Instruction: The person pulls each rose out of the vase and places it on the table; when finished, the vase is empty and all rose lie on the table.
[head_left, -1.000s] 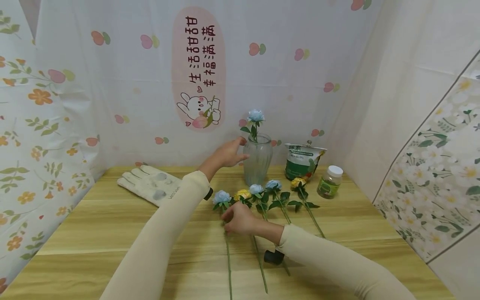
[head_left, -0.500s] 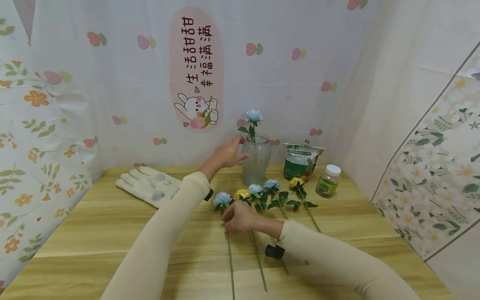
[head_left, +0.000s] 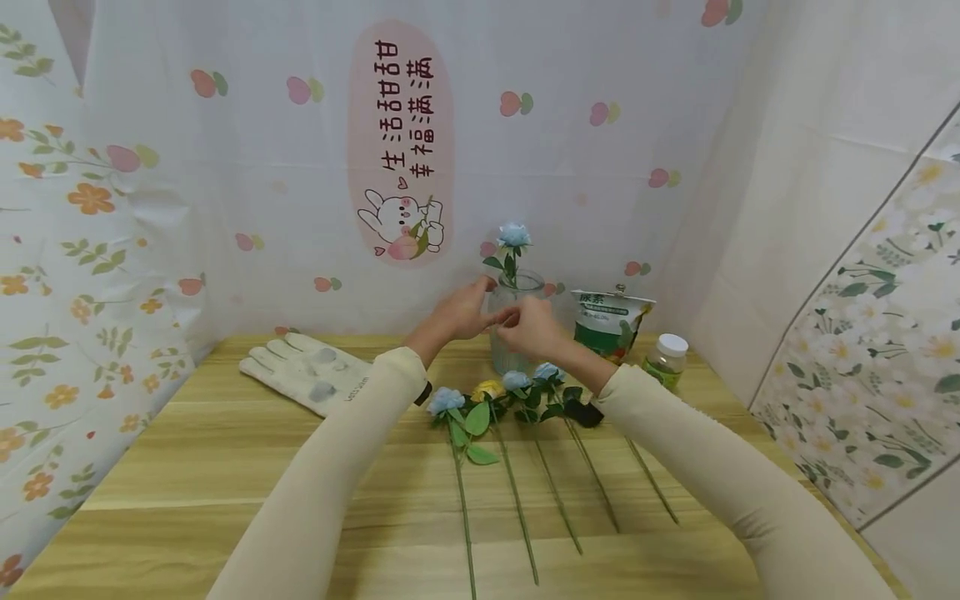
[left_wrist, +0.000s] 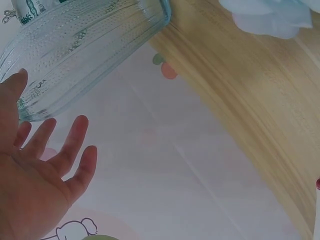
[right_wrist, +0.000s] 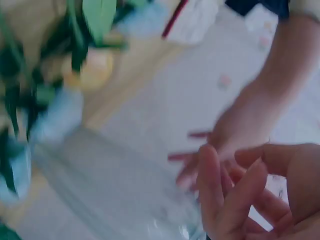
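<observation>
A ribbed clear glass vase (head_left: 512, 354) stands at the back of the table, one artificial blue rose (head_left: 513, 235) upright in it. My left hand (head_left: 461, 310) is at its left side, fingers spread and relaxed; the left wrist view shows the palm (left_wrist: 40, 175) holding nothing. Before the vase is my right hand (head_left: 534, 329), close to the left thumb. Its fingers (right_wrist: 245, 190) are loosely bent with nothing visible in them. On the table lie a blue rose (head_left: 446, 402), a yellow rose (head_left: 489, 389) and two more blue ones, stems toward me.
A white work glove (head_left: 303, 371) lies at the left. Behind my right forearm stand a green-and-white pouch (head_left: 611, 321) and a white-capped jar (head_left: 670, 358). Another stem (head_left: 652, 479) runs out below that sleeve, its flower hidden. A printed curtain (head_left: 300, 183) hangs behind the table.
My right hand has left the leftmost blue rose's stem and moved up and right to the vase, uncovering green leaves. Its forearm now hides the right-hand yellow rose. My left hand stays by the vase.
</observation>
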